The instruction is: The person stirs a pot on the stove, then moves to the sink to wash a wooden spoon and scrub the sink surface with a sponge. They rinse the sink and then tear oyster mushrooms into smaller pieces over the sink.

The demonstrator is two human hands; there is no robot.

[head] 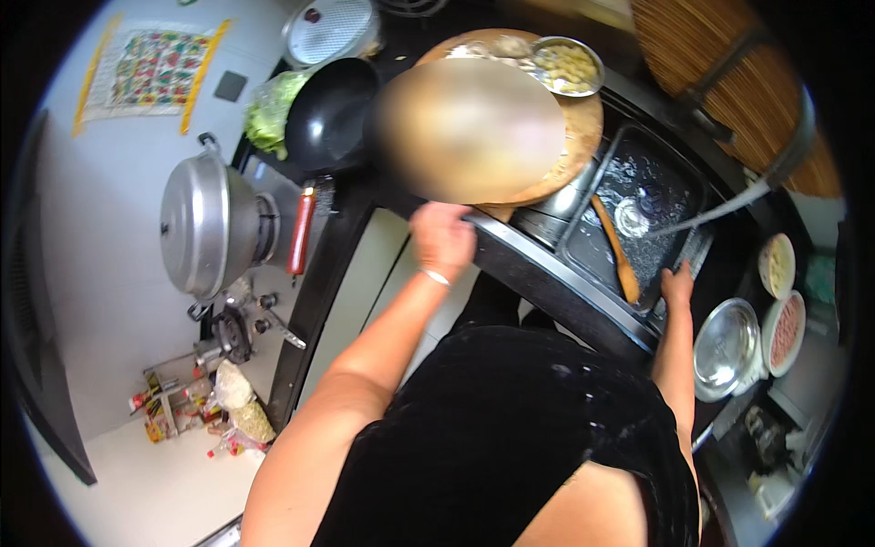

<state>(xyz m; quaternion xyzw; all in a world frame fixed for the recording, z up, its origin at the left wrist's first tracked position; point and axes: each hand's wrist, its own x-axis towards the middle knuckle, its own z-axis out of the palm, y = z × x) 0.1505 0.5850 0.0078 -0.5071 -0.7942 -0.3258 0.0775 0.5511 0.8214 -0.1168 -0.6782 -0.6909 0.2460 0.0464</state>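
Note:
My left hand (443,239) is at the counter's front edge, just below the round wooden chopping board (586,130); its fingertips run into a blurred patch, so its grip is unclear. At the right rim of the dark sink (581,239) rests my right hand (677,284), its fingers partly hidden. Water runs from the faucet (724,205) into the sink, where a wooden spatula (617,256) leans along the left side. A metal bowl of pale yellow chunks (569,65) stands at the board's upper right. A blurred patch hides most of the board.
A black wok (331,116) with a red handle lies left of the board, beside bagged leafy greens (270,113). A lidded metal pot (198,225) sits on the stove. Right of the sink stand a metal bowl (726,349), a bowl of minced meat (785,335) and a smaller bowl (777,267).

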